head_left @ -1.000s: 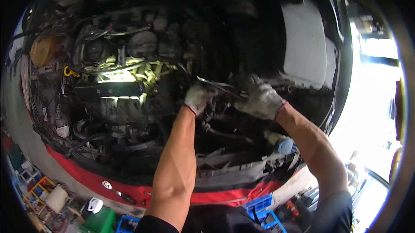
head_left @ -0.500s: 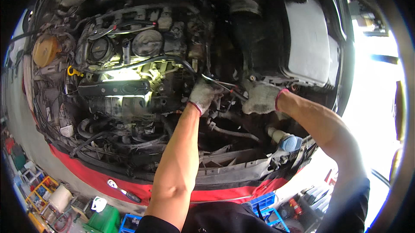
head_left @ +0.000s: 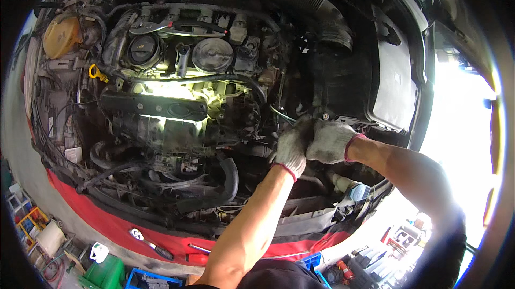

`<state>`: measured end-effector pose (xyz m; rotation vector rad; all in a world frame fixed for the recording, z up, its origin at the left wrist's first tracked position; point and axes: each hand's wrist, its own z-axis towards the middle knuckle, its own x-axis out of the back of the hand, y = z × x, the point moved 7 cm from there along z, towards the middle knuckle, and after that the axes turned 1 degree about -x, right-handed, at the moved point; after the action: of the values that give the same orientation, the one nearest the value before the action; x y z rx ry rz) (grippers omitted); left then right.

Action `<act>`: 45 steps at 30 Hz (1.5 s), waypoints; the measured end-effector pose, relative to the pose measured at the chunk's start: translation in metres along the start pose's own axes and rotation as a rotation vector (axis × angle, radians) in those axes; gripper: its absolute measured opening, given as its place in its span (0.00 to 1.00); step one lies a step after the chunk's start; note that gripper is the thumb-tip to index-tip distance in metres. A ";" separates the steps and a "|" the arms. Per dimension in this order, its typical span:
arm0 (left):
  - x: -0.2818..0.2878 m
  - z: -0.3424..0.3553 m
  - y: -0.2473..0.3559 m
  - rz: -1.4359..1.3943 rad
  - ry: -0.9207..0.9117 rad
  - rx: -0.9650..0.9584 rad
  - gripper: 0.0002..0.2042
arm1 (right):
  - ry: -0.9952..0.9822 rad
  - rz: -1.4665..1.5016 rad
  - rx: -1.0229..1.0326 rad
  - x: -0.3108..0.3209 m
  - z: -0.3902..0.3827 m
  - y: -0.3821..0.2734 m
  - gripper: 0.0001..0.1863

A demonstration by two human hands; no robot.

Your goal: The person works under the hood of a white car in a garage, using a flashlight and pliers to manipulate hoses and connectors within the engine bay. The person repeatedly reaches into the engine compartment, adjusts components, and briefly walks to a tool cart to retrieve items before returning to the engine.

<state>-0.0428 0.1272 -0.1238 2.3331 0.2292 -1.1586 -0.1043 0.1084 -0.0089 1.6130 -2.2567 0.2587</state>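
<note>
Both my hands wear pale knit gloves with dark pink cuffs and meet low in the engine bay, just in front of the black air box (head_left: 340,79). My left hand (head_left: 292,141) is curled, its fingertips turned down and out of sight. A thin pale line (head_left: 281,114), perhaps a cable or tool handle, runs up to it. Against it presses my right hand (head_left: 331,141), closed, with its fingers hidden behind the glove's back. Whatever lies between the hands is too dark to make out.
A black work-light bar (head_left: 155,107) glows on the engine. Pliers (head_left: 155,26) lie behind the oil cap (head_left: 144,50). A black hose (head_left: 230,181) bends left of my forearm. Nearer stand a blue cap (head_left: 358,192) and, on the red front edge, a ratchet (head_left: 150,243).
My left hand has moved right and now touches my right hand. The silver, red-marked tool seen between them is mostly hidden. The whole view has shifted slightly.
</note>
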 end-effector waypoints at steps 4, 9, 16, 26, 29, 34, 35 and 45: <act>0.004 0.007 -0.005 -0.114 0.121 0.226 0.08 | 0.018 -0.005 0.001 0.008 -0.008 -0.012 0.24; 0.020 0.029 -0.025 -0.409 0.110 0.434 0.08 | -0.144 -0.015 0.010 0.008 -0.011 -0.014 0.40; 0.061 0.061 -0.032 -0.009 0.038 0.040 0.09 | -0.075 0.932 -0.290 0.009 -0.015 0.047 0.29; 0.000 0.019 0.011 -0.086 0.304 0.296 0.09 | -0.296 1.538 0.132 -0.071 0.007 0.085 0.14; -0.002 0.013 0.010 -0.073 0.386 0.297 0.08 | -0.413 1.698 0.111 -0.078 0.010 0.085 0.13; 0.007 0.024 0.001 -0.030 0.379 0.209 0.09 | -0.203 1.727 0.067 -0.076 0.019 0.096 0.12; 0.006 0.023 0.002 0.002 0.359 0.209 0.09 | -0.293 1.782 0.133 -0.076 0.021 0.097 0.14; -0.012 0.011 0.001 0.119 0.538 0.246 0.10 | -0.360 1.745 0.451 -0.101 0.044 0.108 0.14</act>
<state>-0.0573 0.1210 -0.1198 2.7987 0.1371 -0.5045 -0.1842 0.2174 -0.0820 -0.7482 -3.3324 0.9231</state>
